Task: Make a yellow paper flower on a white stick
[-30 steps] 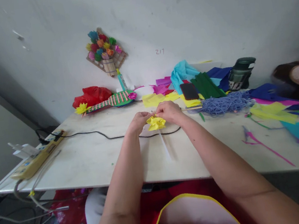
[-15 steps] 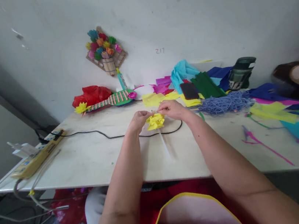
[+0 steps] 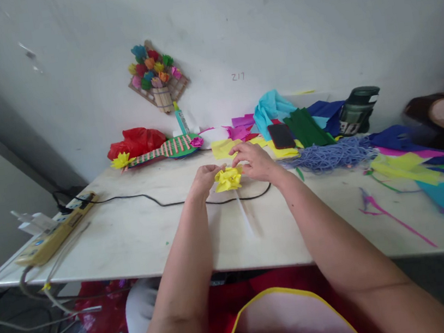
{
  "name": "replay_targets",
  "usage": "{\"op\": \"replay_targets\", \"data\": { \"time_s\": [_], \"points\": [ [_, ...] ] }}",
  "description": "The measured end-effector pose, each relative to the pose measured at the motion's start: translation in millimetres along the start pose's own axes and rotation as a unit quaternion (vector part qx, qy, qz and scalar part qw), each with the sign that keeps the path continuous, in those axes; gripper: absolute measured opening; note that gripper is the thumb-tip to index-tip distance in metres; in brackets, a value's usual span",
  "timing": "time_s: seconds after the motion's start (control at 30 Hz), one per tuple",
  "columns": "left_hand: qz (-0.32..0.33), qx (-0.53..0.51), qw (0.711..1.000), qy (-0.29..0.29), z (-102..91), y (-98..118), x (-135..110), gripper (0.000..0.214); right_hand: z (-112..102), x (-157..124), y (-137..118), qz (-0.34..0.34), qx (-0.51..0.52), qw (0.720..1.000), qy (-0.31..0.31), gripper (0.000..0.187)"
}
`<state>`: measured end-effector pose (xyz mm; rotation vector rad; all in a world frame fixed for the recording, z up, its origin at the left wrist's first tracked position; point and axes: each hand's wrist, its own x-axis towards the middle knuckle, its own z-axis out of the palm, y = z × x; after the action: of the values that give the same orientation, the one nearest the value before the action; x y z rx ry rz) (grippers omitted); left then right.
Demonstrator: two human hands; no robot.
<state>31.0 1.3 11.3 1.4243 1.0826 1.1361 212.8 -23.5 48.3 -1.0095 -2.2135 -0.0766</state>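
A yellow paper flower (image 3: 227, 179) is held just above the middle of the table (image 3: 144, 232). My left hand (image 3: 206, 178) pinches it at its left side, fingers closed. On the other side my right hand (image 3: 252, 159) has its fingers bent and apart, close to the flower's right edge; whether a fingertip touches a petal I cannot make out. Below the flower a whitish stick (image 3: 244, 215) points toward me; I cannot tell if it is joined to the flower. A black cable (image 3: 177, 202) runs behind and under the hands.
A green paper guitar (image 3: 180, 146), a red plastic bag (image 3: 136, 141) and a glue bottle (image 3: 181, 120) are at the back. To the right lie a phone (image 3: 281, 136), coloured paper (image 3: 309, 126), blue yarn (image 3: 332, 155) and a dark bottle (image 3: 358, 110). A power strip (image 3: 53, 234) is at left.
My right hand's fingers have lifted and spread away from the flower's top, where they were pinching beside the left hand. The flower has shifted slightly left, still in the left hand.
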Motion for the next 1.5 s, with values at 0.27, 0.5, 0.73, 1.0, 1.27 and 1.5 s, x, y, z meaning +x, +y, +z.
{"op": "replay_targets", "data": {
  "time_s": [0.27, 0.5, 0.73, 1.0, 1.27, 1.5],
  "points": [
    [-0.022, -0.017, 0.999, -0.015, 1.6, 0, 0, 0.045, 4, -3, 2, -0.004, -0.021, 0.999, -0.038, 0.034],
    [-0.036, -0.023, 0.998, -0.036, -0.4, 0, 0, 0.043, -1, -5, -4, 0.039, -0.024, 0.996, -0.083, 0.032],
    [-0.029, -0.029, 0.998, -0.041, -1.9, -2, 1, 0.042, -3, -4, -7, 0.050, -0.030, 0.994, -0.093, 0.026],
    [-0.043, -0.058, 0.996, -0.047, -3.8, -5, 3, 0.041, -1, -3, -5, 0.028, -0.031, 0.999, -0.018, 0.030],
    [-0.058, -0.135, 0.988, -0.043, -7.6, -3, 4, 0.038, -7, 0, -14, -0.052, 0.010, 0.967, 0.249, 0.014],
    [-0.025, -0.150, 0.988, -0.024, -10.1, -2, 4, 0.040, -10, 0, -24, -0.020, -0.110, 0.974, 0.197, 0.028]
  ]
}}
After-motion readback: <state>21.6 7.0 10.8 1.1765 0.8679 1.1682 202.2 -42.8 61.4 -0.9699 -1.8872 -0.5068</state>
